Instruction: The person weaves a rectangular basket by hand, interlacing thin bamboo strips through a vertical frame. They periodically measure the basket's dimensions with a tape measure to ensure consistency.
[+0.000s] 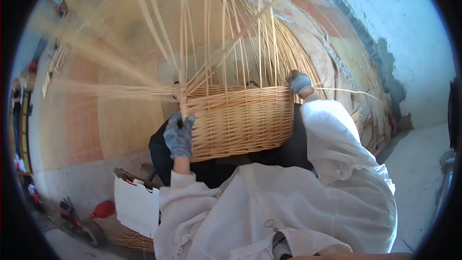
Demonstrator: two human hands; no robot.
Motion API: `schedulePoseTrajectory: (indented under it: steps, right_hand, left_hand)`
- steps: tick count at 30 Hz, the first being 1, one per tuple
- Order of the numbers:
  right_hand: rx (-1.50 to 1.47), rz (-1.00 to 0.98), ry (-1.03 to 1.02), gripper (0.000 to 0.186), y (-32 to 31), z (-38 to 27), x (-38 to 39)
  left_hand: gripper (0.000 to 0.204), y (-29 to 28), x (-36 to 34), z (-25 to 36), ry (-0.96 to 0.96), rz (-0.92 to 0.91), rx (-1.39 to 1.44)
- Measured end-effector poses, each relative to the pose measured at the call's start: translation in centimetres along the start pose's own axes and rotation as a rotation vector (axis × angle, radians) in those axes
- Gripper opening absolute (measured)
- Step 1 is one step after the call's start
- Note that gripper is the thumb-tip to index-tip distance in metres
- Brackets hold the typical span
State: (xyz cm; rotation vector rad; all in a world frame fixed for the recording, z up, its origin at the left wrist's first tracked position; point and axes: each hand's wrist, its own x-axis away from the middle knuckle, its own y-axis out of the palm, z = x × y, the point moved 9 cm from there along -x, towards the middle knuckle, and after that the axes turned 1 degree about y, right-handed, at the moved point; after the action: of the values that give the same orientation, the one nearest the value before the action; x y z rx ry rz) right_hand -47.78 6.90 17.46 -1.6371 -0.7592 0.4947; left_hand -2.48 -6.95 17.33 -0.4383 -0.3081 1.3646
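Observation:
A half-woven wicker basket [240,120] rests on my lap, its woven wall facing me and long loose stakes [226,29] rising from its rim. My left hand [179,137], in a grey glove, grips the basket's left edge near the rim. My right hand [299,83], also gloved in grey, holds the upper right corner of the rim, where a thin cane strand [346,90] runs off to the right. White sleeves cover both my forearms.
A bundle of pale canes [96,67] blurs across the left. A white paper sheet [136,205] and a small basket lie at lower left, with a red tool [102,209] beside them. More wicker pieces [375,135] lean by the wall at right.

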Motion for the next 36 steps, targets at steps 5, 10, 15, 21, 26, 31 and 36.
schedulePoseTrajectory:
  steps: [5, 10, 15, 21, 26, 31, 36]
  right_hand:
    - [-0.536, 0.29, -0.736, 0.01, -5.8, -20.8, 11.1]
    - [-0.128, 0.247, -0.955, 0.029, -4.8, -40.5, 17.1]
    - [-0.953, -0.051, -0.822, 0.03, -1.7, -33.2, 15.1]
    - [-1.867, -0.684, 0.317, 0.04, 11.6, -20.5, 9.6]
    - [-1.973, -0.672, 0.359, 0.02, 11.4, -19.4, 8.6]
    - [-1.056, -0.394, -0.244, 0.031, 5.1, -21.1, 3.7]
    - [-1.068, 0.115, -0.567, 0.03, 0.9, -26.4, -4.2]
  left_hand:
    - [0.039, 2.8, -3.1, -0.7, 0.185, -0.019, 0.27]
    - [0.03, 6.4, -5.7, -2.5, 0.108, -0.263, -0.087]
    - [0.028, 0.3, -3.0, -1.5, 0.035, 0.021, 0.091]
    - [0.037, 1.9, -3.3, -1.8, 0.077, 0.064, 0.351]
    - [0.047, 3.5, -8.6, -1.9, -0.122, -0.413, 0.175]
    - [0.049, 5.5, -7.5, -3.2, -0.134, -0.318, 0.394]
    - [0.048, 8.0, -7.3, -4.0, -0.466, -0.304, 0.403]
